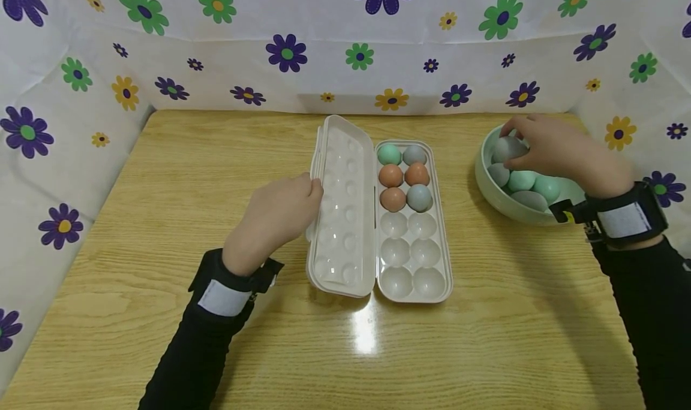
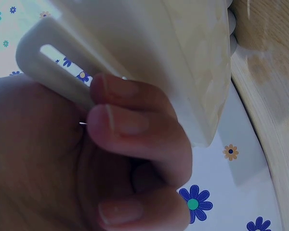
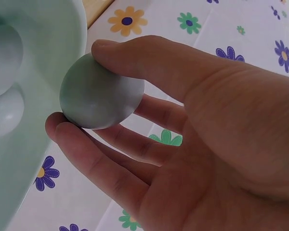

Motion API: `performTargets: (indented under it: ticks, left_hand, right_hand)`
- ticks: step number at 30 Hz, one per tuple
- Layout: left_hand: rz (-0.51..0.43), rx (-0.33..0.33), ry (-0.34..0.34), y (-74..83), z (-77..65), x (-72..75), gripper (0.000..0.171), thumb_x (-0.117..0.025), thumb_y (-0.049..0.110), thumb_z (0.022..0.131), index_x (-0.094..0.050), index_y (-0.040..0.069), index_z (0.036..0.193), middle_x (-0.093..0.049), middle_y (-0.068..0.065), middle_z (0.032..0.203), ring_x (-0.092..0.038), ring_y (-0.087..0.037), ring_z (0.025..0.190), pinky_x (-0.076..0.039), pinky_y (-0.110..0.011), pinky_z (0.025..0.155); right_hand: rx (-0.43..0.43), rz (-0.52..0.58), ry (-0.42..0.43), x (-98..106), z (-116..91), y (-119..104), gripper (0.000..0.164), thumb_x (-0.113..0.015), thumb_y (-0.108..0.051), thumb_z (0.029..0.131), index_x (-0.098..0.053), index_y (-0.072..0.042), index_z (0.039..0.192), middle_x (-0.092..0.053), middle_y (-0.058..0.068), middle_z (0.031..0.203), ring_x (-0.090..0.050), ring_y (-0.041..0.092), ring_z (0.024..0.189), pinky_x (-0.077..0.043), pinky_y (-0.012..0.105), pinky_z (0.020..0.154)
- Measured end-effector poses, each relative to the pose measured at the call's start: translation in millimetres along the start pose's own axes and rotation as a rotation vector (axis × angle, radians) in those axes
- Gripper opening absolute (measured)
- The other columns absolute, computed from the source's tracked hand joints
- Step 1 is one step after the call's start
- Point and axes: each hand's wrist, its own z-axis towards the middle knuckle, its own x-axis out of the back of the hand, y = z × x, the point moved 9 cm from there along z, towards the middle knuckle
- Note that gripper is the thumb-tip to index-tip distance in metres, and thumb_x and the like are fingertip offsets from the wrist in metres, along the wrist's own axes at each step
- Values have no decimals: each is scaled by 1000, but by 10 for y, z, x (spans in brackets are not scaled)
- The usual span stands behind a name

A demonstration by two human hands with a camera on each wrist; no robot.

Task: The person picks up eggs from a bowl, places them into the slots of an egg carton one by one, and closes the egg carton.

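My left hand (image 1: 281,209) grips the outer edge of the raised lid (image 1: 345,218) of a white plastic egg carton. Close up in the left wrist view, curled fingers (image 2: 139,130) lie at the lid's slotted tab (image 2: 58,62). The carton's tray (image 1: 395,251) holds several eggs in its far rows: one mint egg (image 1: 389,154), one grey egg (image 1: 414,155), three brown ones and a pale blue one (image 1: 419,198). Over a pale green bowl (image 1: 488,194), my right hand (image 1: 567,149) pinches a grey egg (image 3: 103,91) between thumb and fingertips.
Inside the bowl lie more eggs, mint (image 1: 522,180) and grey (image 1: 529,201). The bowl stands at the right on a wooden table (image 1: 178,176). Flower-patterned cloth (image 1: 324,26) rises behind the table and along both sides.
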Motion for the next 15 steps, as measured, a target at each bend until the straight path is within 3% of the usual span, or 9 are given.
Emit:
performTargets:
  ticks: [15]
  left_hand:
    - [-5, 1, -1, -1, -6, 3, 43, -24, 31, 107, -57, 8, 93, -51, -6, 68, -53, -21, 60, -37, -31, 52]
  right_hand:
    - [-12, 35, -20, -42, 5, -110, 55, -70, -22, 92, -45, 0, 136, -49, 31, 130, -52, 42, 106, -49, 56, 88]
